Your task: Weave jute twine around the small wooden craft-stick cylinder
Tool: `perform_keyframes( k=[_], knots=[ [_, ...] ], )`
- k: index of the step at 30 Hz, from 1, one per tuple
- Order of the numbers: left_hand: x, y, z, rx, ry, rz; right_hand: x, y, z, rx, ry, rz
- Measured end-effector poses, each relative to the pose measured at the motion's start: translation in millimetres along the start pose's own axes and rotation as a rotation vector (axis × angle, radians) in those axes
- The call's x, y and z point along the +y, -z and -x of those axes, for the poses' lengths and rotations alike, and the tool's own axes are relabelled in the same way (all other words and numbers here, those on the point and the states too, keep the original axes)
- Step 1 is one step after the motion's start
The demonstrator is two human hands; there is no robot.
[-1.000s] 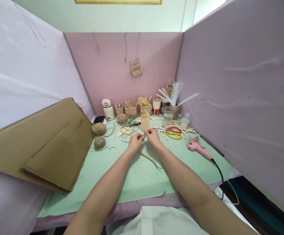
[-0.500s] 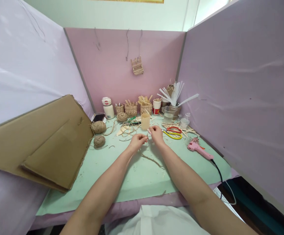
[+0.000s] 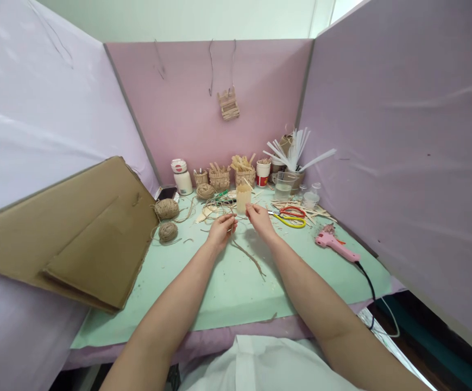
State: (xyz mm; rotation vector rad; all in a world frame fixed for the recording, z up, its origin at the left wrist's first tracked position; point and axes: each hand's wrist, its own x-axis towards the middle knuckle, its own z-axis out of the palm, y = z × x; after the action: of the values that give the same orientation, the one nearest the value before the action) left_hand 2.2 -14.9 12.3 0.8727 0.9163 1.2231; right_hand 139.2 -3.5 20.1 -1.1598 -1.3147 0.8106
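The left hand (image 3: 221,229) pinches twine (image 3: 247,253); the right hand (image 3: 260,220), fingertips together, grip unclear, is near a cup (image 3: 243,201).

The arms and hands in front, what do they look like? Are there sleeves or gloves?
The left hand and right hand are bare, with no gloves. No sleeves cover the forearms, which widen from slim wrists, and no watch or bracelet shows. Below is a white garment with a vertical strip. Fingernails are too small to describe.
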Motion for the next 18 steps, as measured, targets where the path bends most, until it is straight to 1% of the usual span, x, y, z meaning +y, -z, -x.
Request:
perform_keyframes(
  k=[2, 3, 4, 8, 11, 13, 15, 16, 18],
  knots=[
    [-0.6, 2.0, -1.7, -0.001, 0.000, 0.024, -2.8, -1.7, 3.4, -0.087, 0.006, 0.096],
    [-0.9, 2.6, -2.3, 0.001, -0.001, 0.032, -3.9, -2.7, 5.0, -0.107, 0.020, 0.138],
    [-1.0, 3.0, -2.8, 0.002, -0.001, 0.037, -4.8, -3.6, 6.3, -0.105, 0.041, 0.174],
    [-0.9, 2.0, -2.7, 0.017, -0.029, 0.001, -3.8, -5.7, 7.7, -0.021, 0.135, 0.251],
    [-1.9, -0.6, -2.1, 0.012, -0.089, -0.076, -0.9, -6.3, 6.6, -0.025, 0.155, 0.227],
    [-3.0, -2.5, -1.8, 0.002, -0.128, -0.118, 0.1, -5.9, 5.8, -0.091, 0.142, 0.185],
    [-3.4, -3.7, -1.2, -0.011, -0.134, -0.144, -0.3, -4.5, 4.8, -0.155, 0.128, 0.144],
    [-2.9, -3.7, -0.8, -0.026, -0.121, -0.153, -1.0, -3.3, 4.0, -0.156, 0.125, 0.129],
    [-0.1, -2.7, 0.4, -0.091, -0.062, -0.171, -2.8, 0.0, 1.9, -0.093, 0.116, 0.095]
  ],
)
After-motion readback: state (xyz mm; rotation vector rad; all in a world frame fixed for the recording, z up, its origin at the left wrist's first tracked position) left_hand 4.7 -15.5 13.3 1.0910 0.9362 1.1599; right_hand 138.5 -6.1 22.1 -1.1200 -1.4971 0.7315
